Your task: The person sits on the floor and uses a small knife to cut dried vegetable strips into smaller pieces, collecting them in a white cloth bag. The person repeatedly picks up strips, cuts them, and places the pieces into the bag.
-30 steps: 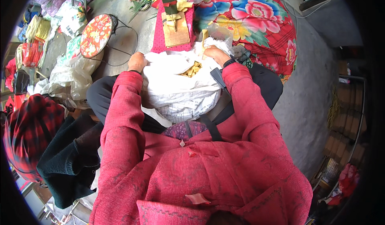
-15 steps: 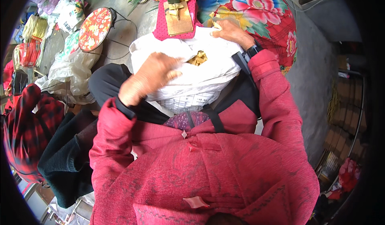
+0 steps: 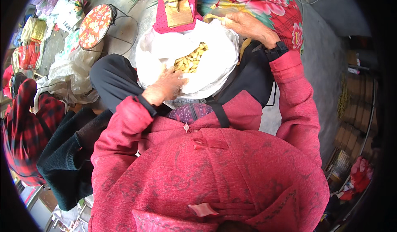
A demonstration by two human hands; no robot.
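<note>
A white woven sack lies across my lap with its mouth spread wide. Inside it is a heap of small yellow folded pieces, which look like paper or cloth. My left hand is at the sack's near left rim, its fingers curled over the white material. Beyond the sack's far right edge, my right hand is closed, fingertips pointing left. A yellowish strip shows beside those fingertips; what they hold is partly hidden. Just past the sack, a wooden board with a yellow strip on it rests on a pink dotted cloth.
A bright floral quilted bundle bulges at the far right. On the left stand a round stool with a patterned seat and crumpled plastic bags. Dark cloth and a checked garment lie near my left side.
The sack's mouth has widened, showing far more yellow pieces. My left hand has moved down and nearer, onto the rim. My right hand has shifted slightly right and up.
</note>
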